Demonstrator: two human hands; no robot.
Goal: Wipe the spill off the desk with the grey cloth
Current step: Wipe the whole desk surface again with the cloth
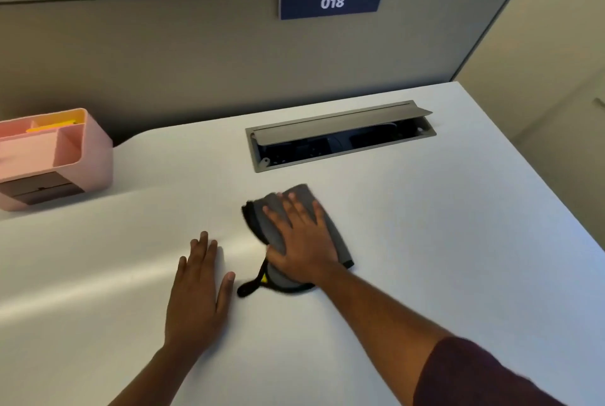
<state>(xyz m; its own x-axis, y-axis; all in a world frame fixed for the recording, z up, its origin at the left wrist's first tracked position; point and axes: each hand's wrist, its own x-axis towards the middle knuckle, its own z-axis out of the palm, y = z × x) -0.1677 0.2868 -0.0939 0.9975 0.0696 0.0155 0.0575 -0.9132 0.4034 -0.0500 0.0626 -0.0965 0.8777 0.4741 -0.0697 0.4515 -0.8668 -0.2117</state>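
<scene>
A folded grey cloth (337,235) with a black edge and a black loop at its near corner lies in the middle of the white desk (442,242). My right hand (301,238) presses flat on top of the cloth, fingers spread and pointing away from me. Just left of it, my left hand (198,287) rests palm down on the bare desk with its fingers apart, holding nothing. No spill shows on the desk surface; anything under the cloth is hidden.
An open cable hatch (340,135) with a raised grey lid is set into the desk behind the cloth. A pink desk organiser (55,156) stands at the far left. A grey partition (163,55) with a blue "018" sign (330,2) closes the back. The desk's right edge runs diagonally.
</scene>
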